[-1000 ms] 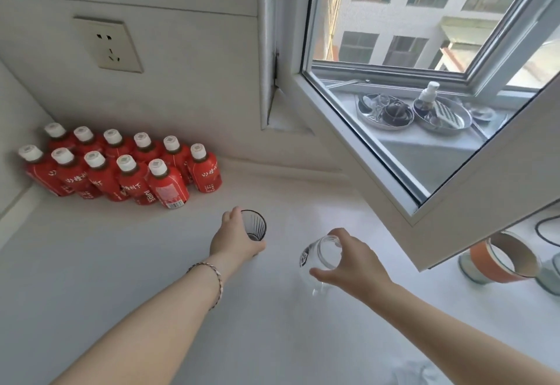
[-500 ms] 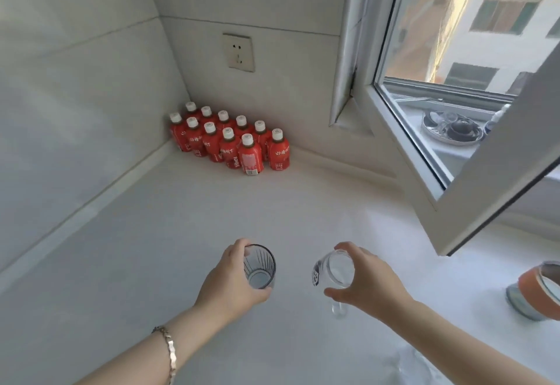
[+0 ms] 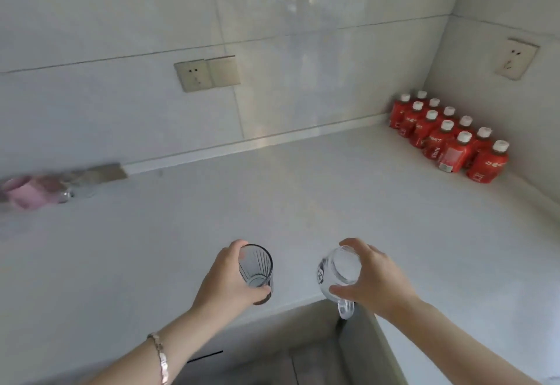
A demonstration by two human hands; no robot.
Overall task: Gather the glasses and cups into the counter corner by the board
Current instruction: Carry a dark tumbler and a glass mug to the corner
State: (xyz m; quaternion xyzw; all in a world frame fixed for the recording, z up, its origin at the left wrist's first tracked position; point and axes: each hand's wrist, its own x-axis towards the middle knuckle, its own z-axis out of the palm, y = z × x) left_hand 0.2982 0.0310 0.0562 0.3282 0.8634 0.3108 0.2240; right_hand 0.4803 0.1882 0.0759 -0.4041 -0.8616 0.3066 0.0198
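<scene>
Now grips clamped: left hand [image 3: 227, 278] on glass [image 3: 256, 266], right hand [image 3: 378, 281] on mug [image 3: 336, 269], at counter [image 3: 303, 197] edge.

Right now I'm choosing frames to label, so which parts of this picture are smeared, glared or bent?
Head view: the pink thing at far left is motion-smeared; a pale reflection glares on the wall tiles; the tile seams bow from the wide lens; the ribbed glass, clear mug and red bottles are fairly sharp.
</scene>
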